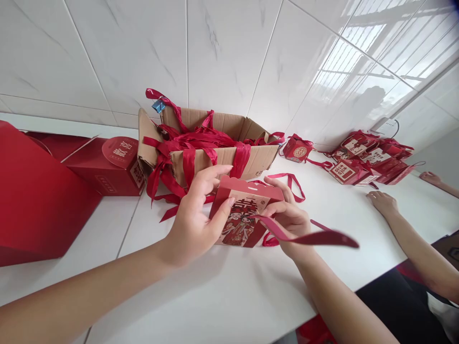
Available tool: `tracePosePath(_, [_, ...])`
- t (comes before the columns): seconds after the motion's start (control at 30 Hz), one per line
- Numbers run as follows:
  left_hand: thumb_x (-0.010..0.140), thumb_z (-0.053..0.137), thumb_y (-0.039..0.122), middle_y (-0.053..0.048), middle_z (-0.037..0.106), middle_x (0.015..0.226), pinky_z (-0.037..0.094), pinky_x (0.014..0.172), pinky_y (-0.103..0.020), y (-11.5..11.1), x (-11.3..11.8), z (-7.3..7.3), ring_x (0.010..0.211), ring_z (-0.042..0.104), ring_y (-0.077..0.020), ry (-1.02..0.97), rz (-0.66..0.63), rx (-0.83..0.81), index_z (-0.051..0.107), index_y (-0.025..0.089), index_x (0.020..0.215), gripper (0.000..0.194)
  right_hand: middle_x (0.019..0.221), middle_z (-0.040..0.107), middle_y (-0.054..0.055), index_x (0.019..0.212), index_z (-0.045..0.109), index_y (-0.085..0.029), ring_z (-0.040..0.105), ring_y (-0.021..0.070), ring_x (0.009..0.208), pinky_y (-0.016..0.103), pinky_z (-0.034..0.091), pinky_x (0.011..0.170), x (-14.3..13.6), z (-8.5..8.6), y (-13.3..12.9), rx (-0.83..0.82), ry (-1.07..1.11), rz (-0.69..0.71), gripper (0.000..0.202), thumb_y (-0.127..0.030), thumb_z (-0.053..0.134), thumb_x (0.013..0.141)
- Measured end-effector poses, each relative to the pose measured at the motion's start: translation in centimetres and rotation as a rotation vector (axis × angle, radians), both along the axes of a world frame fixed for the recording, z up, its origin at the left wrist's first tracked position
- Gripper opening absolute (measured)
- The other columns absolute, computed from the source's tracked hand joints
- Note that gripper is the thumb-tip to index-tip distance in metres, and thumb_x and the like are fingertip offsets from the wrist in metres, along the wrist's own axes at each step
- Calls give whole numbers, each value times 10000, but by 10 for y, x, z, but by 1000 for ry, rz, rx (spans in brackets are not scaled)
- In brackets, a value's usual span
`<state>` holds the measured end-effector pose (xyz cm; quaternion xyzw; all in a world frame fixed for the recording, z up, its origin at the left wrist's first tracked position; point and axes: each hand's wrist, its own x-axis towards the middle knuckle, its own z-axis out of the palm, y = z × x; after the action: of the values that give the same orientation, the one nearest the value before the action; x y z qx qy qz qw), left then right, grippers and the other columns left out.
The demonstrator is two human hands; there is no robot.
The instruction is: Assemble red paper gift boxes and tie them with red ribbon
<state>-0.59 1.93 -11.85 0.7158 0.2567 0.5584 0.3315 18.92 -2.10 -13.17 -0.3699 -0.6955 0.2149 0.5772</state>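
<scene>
A small red gift box (238, 227) with a scalloped top edge and a printed picture of figures stands on the white table. My left hand (201, 210) grips its left side, thumb on the front and fingers behind. At the right side, my right hand (287, 215) pinches a dark red ribbon (308, 236) near the box front; the ribbon's end sticks out to the right. Some of its fingers reach behind the box's top edge. More ribbon lies beside and behind the box.
Behind is a cardboard box (222, 157) full of red ribbons, with a blue clip (158, 104). Large red boxes (111, 177) stand at left. A small red box (297, 149) and several finished ones (347, 172) sit at right, near another person's arm (409, 239).
</scene>
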Motion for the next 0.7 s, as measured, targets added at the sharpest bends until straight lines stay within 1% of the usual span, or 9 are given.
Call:
tracePosePath(0.07, [850, 585, 149, -68, 622, 1120, 541, 835, -314, -2, -1, 2, 979, 621, -179, 70, 21, 17, 457, 219, 1258, 434, 1378, 452, 57, 831, 664, -241, 443, 276, 1280, 446, 509, 903, -3, -1, -2, 44, -39, -21, 93, -154, 634, 817])
tracePosePath(0.13, [856, 582, 172, -51, 642, 1005, 529, 808, -309, -4, -2, 4, 910, 620, -172, 135, 24, 18, 548, 206, 1146, 294, 1339, 470, 67, 842, 666, -244, 466, 273, 1250, 438, 518, 869, -4, -1, -3, 68, -54, -38, 109, -145, 624, 822])
tracePosePath(0.2, [862, 579, 203, -42, 635, 899, 520, 754, -309, -7, -2, 6, 826, 610, -167, 179, 12, 17, 607, 194, 1018, 159, 1293, 492, 67, 843, 662, -245, 551, 244, 1119, 426, 525, 834, -4, -1, -3, 91, -58, -46, 118, -137, 621, 823])
tracePosePath(0.27, [864, 573, 216, -38, 608, 846, 512, 708, -308, -9, -3, 8, 781, 595, -164, 194, 2, 19, 625, 191, 966, 117, 1247, 517, 60, 837, 656, -246, 588, 206, 984, 415, 524, 813, -4, 0, -4, 118, -64, -56, 131, -121, 617, 820])
tracePosePath(0.33, [859, 575, 211, -36, 572, 847, 512, 704, -304, -11, -2, 9, 778, 580, -157, 198, 9, 29, 637, 194, 966, 125, 1259, 509, 55, 833, 648, -239, 584, 165, 861, 393, 523, 771, -5, 0, -4, 135, -67, -62, 138, -105, 616, 816])
tracePosePath(0.43, [839, 600, 198, -45, 527, 914, 517, 778, -308, -11, -2, 10, 842, 572, -155, 189, 47, 69, 663, 192, 922, 104, 1321, 458, 62, 847, 641, -226, 547, 114, 734, 357, 518, 698, -6, 0, -5, 138, -61, -71, 149, -84, 615, 809])
tracePosePath(0.53, [848, 588, 179, -64, 583, 982, 508, 846, -323, -10, -1, 10, 939, 594, -177, 160, -12, 61, 653, 179, 904, 86, 1285, 476, 69, 866, 639, -226, 575, 153, 843, 375, 522, 739, -8, -3, -6, 154, -73, -100, 167, -72, 603, 810])
tracePosePath(0.63, [877, 555, 164, -52, 662, 901, 518, 791, -313, -11, 0, 7, 876, 626, -173, 134, -121, 4, 632, 174, 946, 104, 1221, 524, 77, 890, 634, -231, 549, 253, 1100, 480, 493, 896, -8, -4, -6, 219, -119, -151, 190, -64, 589, 812])
tracePosePath(0.7, [875, 555, 141, -48, 675, 860, 525, 742, -299, -14, 0, 5, 823, 633, -164, 111, -165, 19, 628, 170, 944, 105, 1214, 538, 81, 913, 622, -235, 522, 285, 1175, 542, 463, 956, -9, -6, -7, 300, -158, -155, 221, -46, 570, 809])
